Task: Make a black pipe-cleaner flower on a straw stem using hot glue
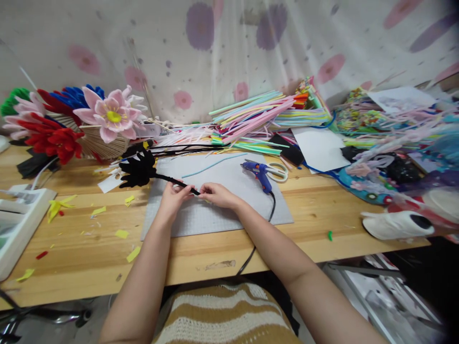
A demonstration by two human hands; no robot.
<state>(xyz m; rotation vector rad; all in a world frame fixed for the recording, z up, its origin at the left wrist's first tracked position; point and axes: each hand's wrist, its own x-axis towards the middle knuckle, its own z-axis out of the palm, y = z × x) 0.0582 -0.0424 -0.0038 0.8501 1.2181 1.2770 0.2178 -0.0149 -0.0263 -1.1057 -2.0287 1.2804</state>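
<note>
A black fuzzy flower [138, 169] made of pipe cleaners lies to the left, its black stem running right into my fingers. My left hand [175, 193] is closed around the stem. At the stem's lower end, my right hand [216, 195] pinches the tip between thumb and fingers. Both hands are above a grey cutting mat [229, 220]. On the mat, a light blue pipe cleaner [213, 165] lies beyond my hands. A blue glue gun [261, 174] rests right of them, beside scissors with pale handles [278, 172].
Pink, red and blue fuzzy flowers [114, 115] stand at the back left. Bundles of coloured pipe cleaners [258, 114] are piled along the back. Yellow scraps [122, 233] are scattered at left. A white roll [396, 225] lies near the right edge; the glue gun's cord [273, 205] hangs over the front.
</note>
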